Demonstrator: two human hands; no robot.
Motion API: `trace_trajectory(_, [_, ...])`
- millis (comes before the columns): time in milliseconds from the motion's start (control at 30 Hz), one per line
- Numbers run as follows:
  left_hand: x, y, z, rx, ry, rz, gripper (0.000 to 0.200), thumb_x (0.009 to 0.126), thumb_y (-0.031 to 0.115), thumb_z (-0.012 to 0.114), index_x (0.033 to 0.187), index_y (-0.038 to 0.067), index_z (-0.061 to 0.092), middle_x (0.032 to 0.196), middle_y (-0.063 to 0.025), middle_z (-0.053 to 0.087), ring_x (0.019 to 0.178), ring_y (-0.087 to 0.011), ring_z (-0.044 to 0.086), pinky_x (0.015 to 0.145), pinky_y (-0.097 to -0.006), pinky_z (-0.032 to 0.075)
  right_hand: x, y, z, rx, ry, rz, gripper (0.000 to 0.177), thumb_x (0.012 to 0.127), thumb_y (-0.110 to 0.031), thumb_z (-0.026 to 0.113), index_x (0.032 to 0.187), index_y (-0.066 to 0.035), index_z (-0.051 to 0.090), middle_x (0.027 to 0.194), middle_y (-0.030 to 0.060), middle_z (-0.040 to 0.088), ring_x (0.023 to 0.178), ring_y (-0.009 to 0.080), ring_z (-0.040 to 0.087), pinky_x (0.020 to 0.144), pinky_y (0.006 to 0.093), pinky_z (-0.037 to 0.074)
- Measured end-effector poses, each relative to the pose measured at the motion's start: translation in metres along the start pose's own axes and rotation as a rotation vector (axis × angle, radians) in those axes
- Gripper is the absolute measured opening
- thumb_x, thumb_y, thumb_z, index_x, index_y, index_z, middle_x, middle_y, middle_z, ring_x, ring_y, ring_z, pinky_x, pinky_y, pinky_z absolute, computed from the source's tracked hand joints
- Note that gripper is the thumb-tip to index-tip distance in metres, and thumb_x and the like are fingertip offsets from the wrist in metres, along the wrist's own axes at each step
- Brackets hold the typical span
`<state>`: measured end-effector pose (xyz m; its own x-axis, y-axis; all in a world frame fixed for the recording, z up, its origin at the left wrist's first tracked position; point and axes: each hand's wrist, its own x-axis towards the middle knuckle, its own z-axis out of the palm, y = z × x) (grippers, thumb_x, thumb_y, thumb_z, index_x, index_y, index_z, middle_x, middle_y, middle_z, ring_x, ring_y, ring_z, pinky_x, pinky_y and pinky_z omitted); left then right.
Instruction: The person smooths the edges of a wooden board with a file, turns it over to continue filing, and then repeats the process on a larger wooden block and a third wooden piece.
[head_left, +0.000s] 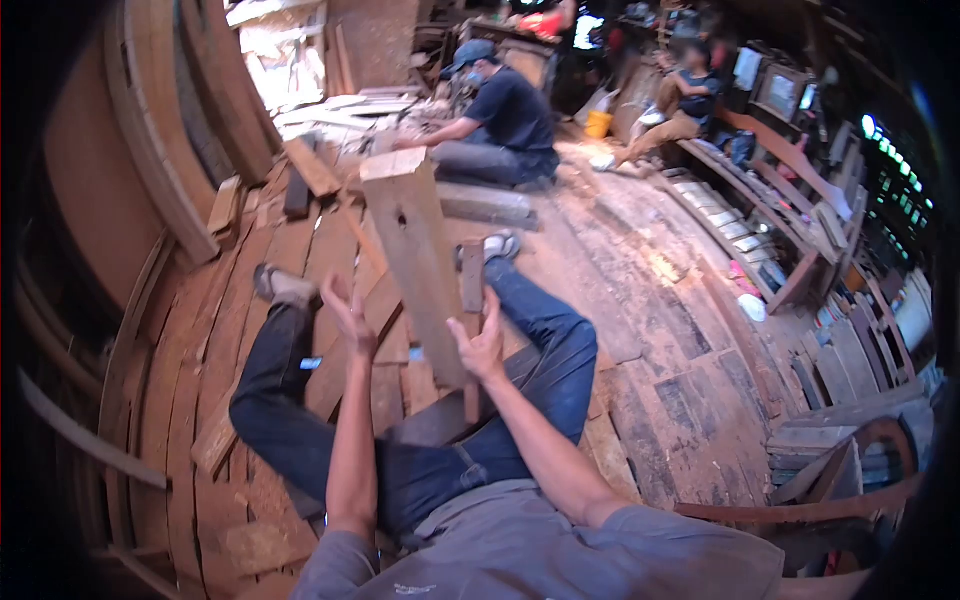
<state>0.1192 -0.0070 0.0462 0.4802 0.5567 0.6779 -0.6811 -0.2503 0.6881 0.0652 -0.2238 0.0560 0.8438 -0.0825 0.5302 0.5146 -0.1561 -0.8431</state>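
A thick squared wooden beam (418, 255) rises tilted between my legs, with a small dark hole near its upper end. To its left, my left hand (348, 320) is open, its fingers stretched out and holding nothing. My right hand (482, 342) is closed around a narrow wooden strip (472, 278) at the beam's right side. The thumb points toward the beam; whether it touches cannot be made out. The strip's lower end shows below my hand, above my lap.
Loose boards and offcuts lie about the plank floor (640, 345). Ahead, a person in a cap (510, 120) sits working beside another beam (487, 205). Farther right, another person (690, 95) sits near a yellow bucket (598, 124). A long wooden bench (745, 190) stands at right.
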Motion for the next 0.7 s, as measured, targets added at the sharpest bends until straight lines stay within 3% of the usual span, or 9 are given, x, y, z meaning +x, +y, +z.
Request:
trace_trajectory(100, [0.076, 0.030, -0.024, -0.083, 0.130, -0.129, 0.072, 0.103, 0.051, 0.043, 0.147, -0.005, 0.038, 0.146, -0.0230, 0.046, 0.138, -0.0348, 0.041, 0.117, -0.0420, 0.027, -0.004, -0.009, -0.001, -0.126, -0.063, 0.004, 0.081, 0.088, -0.008, 0.073, 0.154, -0.002, 0.027, 0.142, 0.0231, 0.054, 0.133, 0.0282, 0.054, 0.110, 0.0389, 0.041])
trace_trajectory(167, [0.116, 0.054, -0.031, -0.341, 0.265, -0.440, 0.079, 0.100, 0.060, 0.044, 0.147, -0.004, 0.039, 0.145, -0.0234, 0.048, 0.138, -0.0345, 0.042, 0.115, -0.0410, 0.029, -0.004, 0.000, 0.004, -0.269, -0.038, -0.249, 0.078, 0.086, -0.008, 0.074, 0.153, -0.007, 0.033, 0.134, 0.0231, 0.061, 0.128, 0.0325, 0.060, 0.105, 0.0403, 0.047])
trace_trajectory(233, [0.143, 0.065, -0.045, -0.458, 0.237, -0.659, 0.081, 0.098, 0.063, 0.045, 0.144, -0.004, 0.044, 0.141, -0.0221, 0.053, 0.135, -0.0328, 0.045, 0.113, -0.0405, 0.033, -0.010, -0.011, 0.008, -0.150, -0.148, -0.126, 0.078, 0.085, -0.008, 0.074, 0.152, -0.007, 0.035, 0.132, 0.0262, 0.063, 0.124, 0.0376, 0.062, 0.101, 0.0425, 0.051])
trace_trajectory(267, [0.149, 0.069, -0.051, -0.529, 0.218, -0.767, 0.081, 0.097, 0.064, 0.046, 0.142, -0.004, 0.046, 0.139, -0.0214, 0.056, 0.134, -0.0319, 0.047, 0.111, -0.0402, 0.036, -0.012, -0.010, 0.013, -0.240, -0.130, -0.249, 0.077, 0.086, -0.004, 0.071, 0.153, -0.005, 0.033, 0.125, 0.0289, 0.065, 0.113, 0.0430, 0.067, 0.091, 0.0459, 0.056])
trace_trajectory(367, [0.148, 0.044, -0.074, -0.553, -0.070, -0.847, 0.078, 0.094, 0.063, 0.050, 0.136, -0.003, 0.054, 0.128, -0.0175, 0.064, 0.122, -0.0301, 0.058, 0.104, -0.0391, 0.045, -0.015, -0.004, 0.015, -0.317, -0.272, -0.177, 0.077, 0.087, -0.005, 0.071, 0.154, -0.009, 0.033, 0.119, 0.0302, 0.066, 0.108, 0.0455, 0.067, 0.087, 0.0486, 0.057])
trace_trajectory(467, [0.136, 0.007, -0.082, -0.396, 0.198, -0.571, 0.048, 0.099, 0.041, 0.054, 0.119, -0.001, 0.064, 0.098, -0.0125, 0.070, 0.092, -0.0247, 0.067, 0.086, -0.0380, 0.054, -0.012, 0.007, 0.016, -0.327, -0.389, -0.100, 0.083, 0.082, -0.001, 0.066, 0.156, -0.014, 0.031, 0.122, 0.0305, 0.065, 0.109, 0.0465, 0.065, 0.087, 0.0533, 0.055])
trace_trajectory(500, [0.127, 0.046, -0.073, -0.411, 0.265, -0.549, 0.027, 0.101, 0.028, 0.053, 0.102, 0.005, 0.066, 0.086, -0.0049, 0.065, 0.081, -0.0178, 0.064, 0.077, -0.0335, 0.053, -0.008, 0.009, 0.016, -0.339, -0.415, -0.119, 0.085, 0.081, 0.000, 0.065, 0.157, -0.014, 0.030, 0.125, 0.0302, 0.063, 0.111, 0.0463, 0.064, 0.088, 0.0544, 0.054])
trace_trajectory(533, [0.126, 0.041, -0.077, -0.407, 0.270, -0.503, 0.021, 0.100, 0.026, 0.054, 0.096, 0.007, 0.064, 0.082, -0.0022, 0.061, 0.077, -0.0151, 0.062, 0.071, -0.0306, 0.052, 0.000, 0.004, 0.015, -0.324, -0.387, -0.288, 0.086, 0.081, -0.001, 0.066, 0.157, -0.015, 0.030, 0.130, 0.0297, 0.061, 0.114, 0.0477, 0.062, 0.090, 0.0548, 0.053])
trace_trajectory(700, [0.085, 0.075, -0.053, -0.415, 0.460, -0.377, 0.023, 0.099, 0.017, 0.056, 0.077, 0.011, 0.051, 0.065, 0.0016, 0.052, 0.053, -0.0084, 0.049, 0.049, -0.0240, 0.037, 0.016, 0.019, 0.017, -0.376, -0.406, -0.104, 0.087, 0.084, -0.004, 0.067, 0.160, -0.014, 0.025, 0.144, 0.0318, 0.049, 0.117, 0.0520, 0.059, 0.094, 0.0543, 0.052])
